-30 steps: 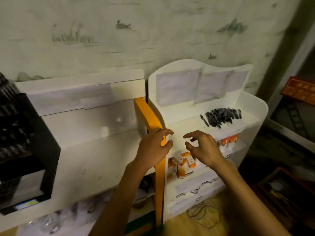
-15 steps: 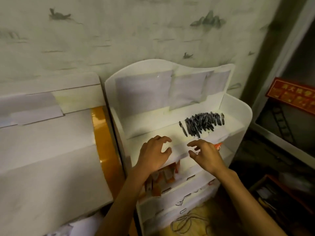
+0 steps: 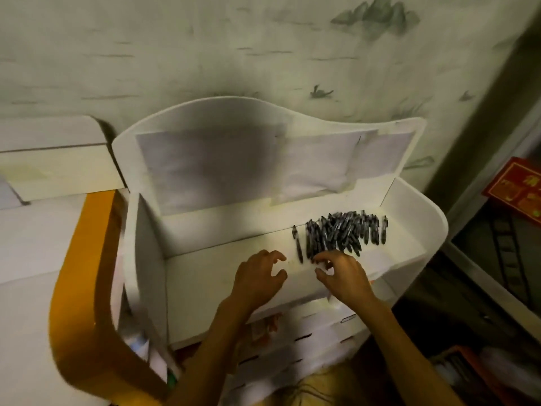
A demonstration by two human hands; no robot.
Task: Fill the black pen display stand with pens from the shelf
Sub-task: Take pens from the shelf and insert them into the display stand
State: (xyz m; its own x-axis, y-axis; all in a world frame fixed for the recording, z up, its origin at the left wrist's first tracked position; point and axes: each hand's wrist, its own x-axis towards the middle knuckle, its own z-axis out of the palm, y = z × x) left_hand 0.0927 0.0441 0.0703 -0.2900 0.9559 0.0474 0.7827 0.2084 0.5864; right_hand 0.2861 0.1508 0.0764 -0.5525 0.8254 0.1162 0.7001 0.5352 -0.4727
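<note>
pens (image 3: 342,234): dark heap lying on the top tier of the white shelf (image 3: 433,218), toward its right end; one pen apart at the left
right hand (image 3: 342,276): fingers loosely curled, tips at the heap's near edge; grip on a pen can't be made out
left hand (image 3: 257,278): just beside it, fingers bent, holding nothing
orange panel (image 3: 73,288): left of the shelf

Dark pens (image 3: 342,234) heaped on white shelf (image 3: 234,259)

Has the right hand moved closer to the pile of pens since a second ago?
Yes. The right hand has reached forward across the white shelf; its fingertips now meet the near edge of the pen pile.
</note>
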